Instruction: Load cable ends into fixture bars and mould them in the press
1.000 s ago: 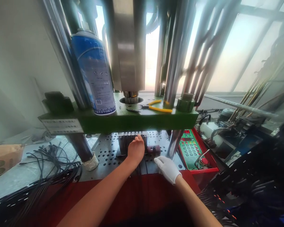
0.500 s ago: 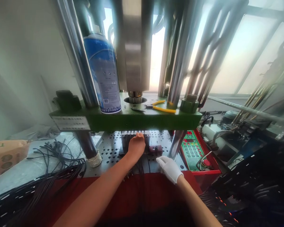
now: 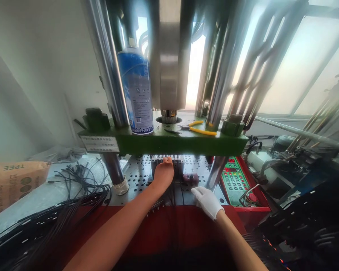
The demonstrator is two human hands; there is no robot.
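My left hand [image 3: 164, 174] is bare and closed, reaching under the green crossbeam of a press. Its fingertips are at the top of a dark metal mould block [image 3: 179, 166] with a row of bright slots. Whatever the fingers pinch is hidden. Thin black cables [image 3: 173, 195] hang down from the block's front. My right hand [image 3: 205, 201], in a white glove, is at the front edge of the perforated metal plate [image 3: 138, 178]. Its fingers point left, loosely extended, and nothing shows in them. A dark red clamp piece [image 3: 191, 178] lies just beyond the right hand.
On the green crossbeam [image 3: 169, 145] stand a blue spray can [image 3: 138, 94] and yellow-handled pliers [image 3: 202, 131]. Steel columns flank the plate. A control panel [image 3: 234, 182] is at right. Bundled black cables [image 3: 84, 184] lie at left, beside a brown paper sack [image 3: 19, 184].
The camera view has turned a little left, so the press appears farther right. My left hand has shifted slightly left along the mould block. The right hand keeps nearly the same place and pose.
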